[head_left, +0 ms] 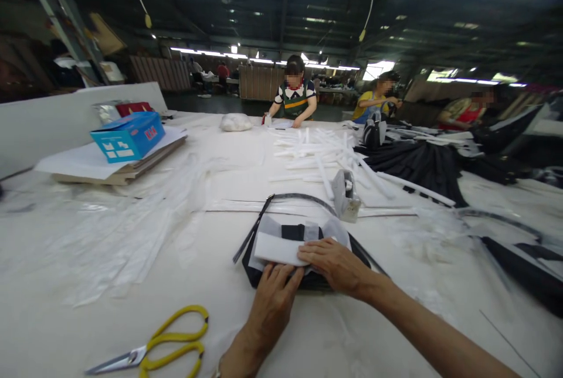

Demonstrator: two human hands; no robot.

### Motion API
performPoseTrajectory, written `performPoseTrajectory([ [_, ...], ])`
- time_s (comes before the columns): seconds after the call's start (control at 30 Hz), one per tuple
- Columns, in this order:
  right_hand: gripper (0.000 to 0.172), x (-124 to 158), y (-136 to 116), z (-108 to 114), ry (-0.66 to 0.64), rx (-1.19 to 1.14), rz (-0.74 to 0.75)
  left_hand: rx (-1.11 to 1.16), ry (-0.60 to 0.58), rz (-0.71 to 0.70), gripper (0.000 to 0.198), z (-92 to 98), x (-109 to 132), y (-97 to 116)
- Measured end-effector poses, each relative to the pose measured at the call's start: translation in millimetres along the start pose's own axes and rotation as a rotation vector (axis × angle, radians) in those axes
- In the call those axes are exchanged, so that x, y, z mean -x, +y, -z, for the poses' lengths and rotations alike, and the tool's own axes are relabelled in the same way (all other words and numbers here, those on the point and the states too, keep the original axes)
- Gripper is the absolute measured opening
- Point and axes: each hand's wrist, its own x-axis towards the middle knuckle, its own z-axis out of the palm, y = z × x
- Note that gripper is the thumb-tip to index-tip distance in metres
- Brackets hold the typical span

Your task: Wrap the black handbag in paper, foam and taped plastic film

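Pale tabletop point(237, 158), flat foam point(277, 249), black bag point(315, 281) beneath left hand point(273, 296), right hand point(338, 264); grips unclear.

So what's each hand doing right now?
Left hand: at the near edge of the white strip; can't tell if gripping.
Right hand: over the white strip's right end; can't tell either.

From my remote seat I count two bare hands point(273, 303), one black bag point(250, 270) under them, one white pad point(277, 249), one pair of scissors point(149, 347) toward the bench point(237, 179)'s near left corner, one blue box point(127, 136) by its left edge, three nearby co-workers point(297, 102) past the far edge, two hanging cords point(148, 20), white strips point(324, 177) too overlapped to count
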Motion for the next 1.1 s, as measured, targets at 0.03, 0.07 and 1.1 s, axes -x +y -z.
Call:
performPoseTrajectory([
  [0.03, 0.036, 2, -4, 0, 0.003, -0.012, -0.02, -0.003, 0.005, -0.013, 0.037, 2.8, 1, 1],
  [0.07, 0.039, 4, -7, 0, 0.006, -0.023, -0.041, -0.006, 0.014, -0.027, 0.035, 6.7, 1, 2],
  [1.1, 0.018, 10, -6, -11, 0.289, -0.303, -0.304, 0.084, -0.154, -0.105, 0.032, -26.3, -38, -23],
])
